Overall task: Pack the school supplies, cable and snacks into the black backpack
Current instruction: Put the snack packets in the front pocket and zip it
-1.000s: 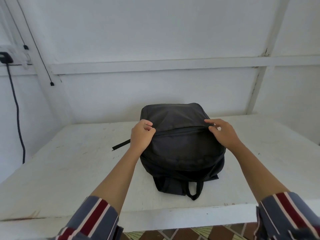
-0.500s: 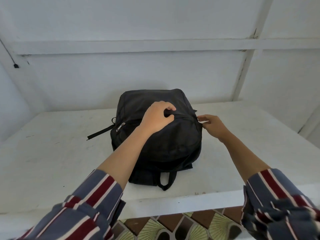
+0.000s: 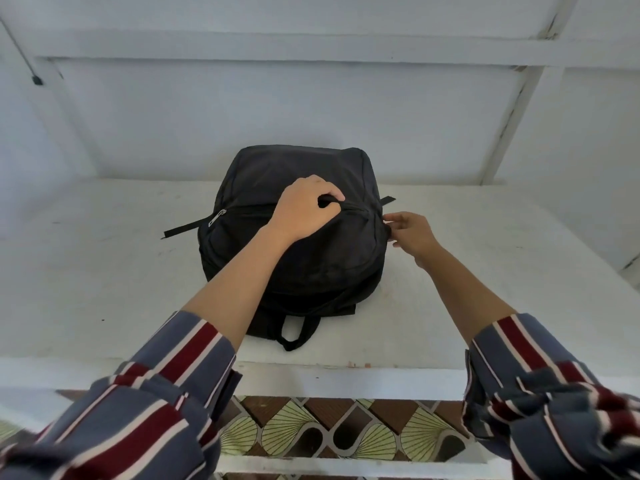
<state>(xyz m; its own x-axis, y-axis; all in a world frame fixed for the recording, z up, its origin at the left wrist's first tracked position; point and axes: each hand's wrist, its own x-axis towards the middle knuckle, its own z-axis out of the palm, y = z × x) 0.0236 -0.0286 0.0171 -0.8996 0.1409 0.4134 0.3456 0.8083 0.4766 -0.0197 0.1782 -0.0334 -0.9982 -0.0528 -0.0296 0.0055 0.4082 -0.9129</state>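
The black backpack (image 3: 277,174) lies flat on the white table (image 3: 86,271), its carry loop pointing toward me. My left hand (image 3: 301,209) grips a fold of fabric along the zipper line on top of the bag. My right hand (image 3: 410,233) pinches something small and dark at the bag's right edge, where the zipper line ends. A silver zipper pull (image 3: 217,217) shows at the bag's left side. No school supplies, cable or snacks are visible.
A black strap (image 3: 183,228) sticks out from the bag's left side onto the table, and a short strap end (image 3: 387,199) shows at its right. A white wall stands behind the table. Patterned floor tiles (image 3: 329,431) show below the table's front edge.
My left hand slid right along the zipper line from the bag's left part to its middle. My right hand moved to the bag's right edge. The view shifted, so the bag sits more central.
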